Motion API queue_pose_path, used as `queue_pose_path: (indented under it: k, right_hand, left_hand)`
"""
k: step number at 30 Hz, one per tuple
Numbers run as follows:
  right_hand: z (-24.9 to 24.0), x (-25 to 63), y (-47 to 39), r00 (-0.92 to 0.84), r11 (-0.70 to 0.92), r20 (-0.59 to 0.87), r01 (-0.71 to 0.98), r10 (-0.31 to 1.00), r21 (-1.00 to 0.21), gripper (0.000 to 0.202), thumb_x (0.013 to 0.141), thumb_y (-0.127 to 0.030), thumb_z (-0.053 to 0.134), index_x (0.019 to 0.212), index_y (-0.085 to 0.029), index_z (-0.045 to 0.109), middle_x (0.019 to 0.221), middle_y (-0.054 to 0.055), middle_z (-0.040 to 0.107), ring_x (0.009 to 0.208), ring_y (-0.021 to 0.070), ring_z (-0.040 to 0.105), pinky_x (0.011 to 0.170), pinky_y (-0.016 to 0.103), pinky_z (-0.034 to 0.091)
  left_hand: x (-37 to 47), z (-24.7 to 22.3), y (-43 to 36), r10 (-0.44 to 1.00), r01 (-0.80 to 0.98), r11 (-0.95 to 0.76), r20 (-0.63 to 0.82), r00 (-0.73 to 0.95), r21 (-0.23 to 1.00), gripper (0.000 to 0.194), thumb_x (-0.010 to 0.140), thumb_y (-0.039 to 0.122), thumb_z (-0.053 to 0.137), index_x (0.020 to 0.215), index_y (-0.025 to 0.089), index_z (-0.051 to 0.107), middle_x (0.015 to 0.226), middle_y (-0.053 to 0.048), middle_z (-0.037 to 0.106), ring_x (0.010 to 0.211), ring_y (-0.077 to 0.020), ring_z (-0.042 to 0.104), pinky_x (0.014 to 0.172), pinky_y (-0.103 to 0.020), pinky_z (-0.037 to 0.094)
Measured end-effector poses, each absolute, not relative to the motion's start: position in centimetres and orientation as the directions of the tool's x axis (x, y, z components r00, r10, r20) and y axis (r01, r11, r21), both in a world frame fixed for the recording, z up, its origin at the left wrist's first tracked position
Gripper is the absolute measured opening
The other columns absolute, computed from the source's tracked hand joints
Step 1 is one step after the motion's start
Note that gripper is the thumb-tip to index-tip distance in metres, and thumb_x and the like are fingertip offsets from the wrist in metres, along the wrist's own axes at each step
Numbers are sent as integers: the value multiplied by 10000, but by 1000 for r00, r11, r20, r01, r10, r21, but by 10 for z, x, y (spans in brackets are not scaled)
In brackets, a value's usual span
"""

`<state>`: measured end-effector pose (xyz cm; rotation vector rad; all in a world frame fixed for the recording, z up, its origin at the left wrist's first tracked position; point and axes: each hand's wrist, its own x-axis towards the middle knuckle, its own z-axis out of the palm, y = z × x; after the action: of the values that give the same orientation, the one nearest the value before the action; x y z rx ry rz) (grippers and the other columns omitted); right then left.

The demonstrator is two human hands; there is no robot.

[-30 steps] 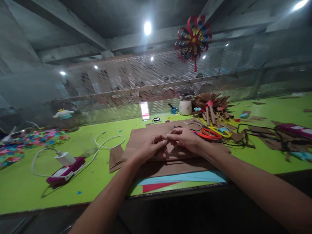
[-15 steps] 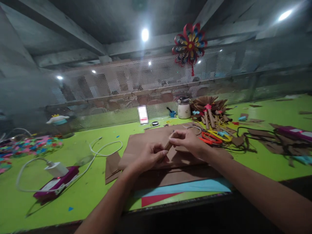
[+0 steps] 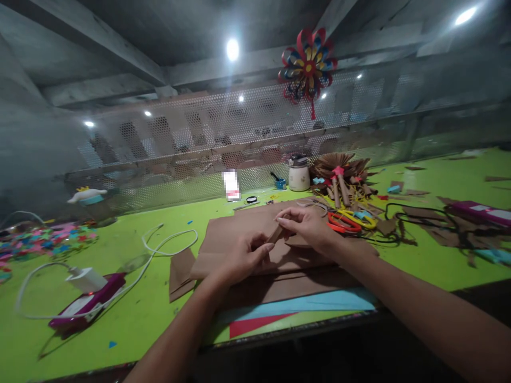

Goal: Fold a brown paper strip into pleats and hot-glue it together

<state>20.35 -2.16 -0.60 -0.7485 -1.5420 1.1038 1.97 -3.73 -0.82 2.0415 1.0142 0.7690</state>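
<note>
Between my two hands is a small folded strip of brown paper (image 3: 275, 234), held tilted above a stack of brown paper sheets (image 3: 223, 234). My left hand (image 3: 249, 254) pinches its lower end between thumb and fingers. The upper end is in the fingertips of my right hand (image 3: 305, 226), which is closed on it. Under the brown sheets, light blue paper (image 3: 311, 306) and red paper (image 3: 255, 324) stick out at the table's front edge. Just right of my right hand lie scissors with red handles (image 3: 342, 223) and scissors with yellow handles (image 3: 359, 217).
On the left, a purple power strip (image 3: 90, 303) carries a white charger (image 3: 85, 279) with a looping cable. Folded brown paper (image 3: 181, 271) lies beside the stack. Behind stand a lidded white jar (image 3: 299, 175), brown paper fans (image 3: 341, 173) and a lit phone (image 3: 231, 185). Colourful paper stars (image 3: 51, 239) are heaped far left.
Both hands keep hold of the brown paper strip, with small finger shifts and a slight change in its tilt. The whole view has shifted slightly.
</note>
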Motion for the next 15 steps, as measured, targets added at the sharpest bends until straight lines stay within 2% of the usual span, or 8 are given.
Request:
queue_pose_path:
  k: [7, 10, 15]
  right_hand:
    - [-13, 206, -16, -276, 284, 324, -174, 905, -943, 302, 695, -406, 599, 795, -122, 597, 612, 21, 609, 498, 112, 562, 472, 239, 454]
    - [-15, 206, -13, -276, 248, 297, -197, 914, -948, 314, 700, -415, 586, 790, -115, 590, 587, 23, 605, 466, 115, 560, 453, 241, 449]
    - [-14, 204, -11, -180, 330, 343, -102, 922, -939, 291, 647, -396, 636, 719, -118, 593, 530, -12, 568, 430, 93, 523, 427, 220, 426]
  left_hand:
    - [18, -5, -40, 844, 300, -153, -34, 535, 942, 342, 719, 475, 551, 707, 139, 489, 512, 10, 540, 424, -81, 453, 418, -184, 299]
    - [17, -5, -41, 846, 277, -115, -52, 531, 954, 337, 712, 463, 569, 681, 141, 473, 482, 18, 527, 418, -77, 456, 426, -181, 302]
    - [13, -6, -38, 822, 202, -62, -65, 566, 977, 304, 730, 422, 571, 665, 141, 474, 469, 8, 536, 410, -75, 461, 431, -186, 297]
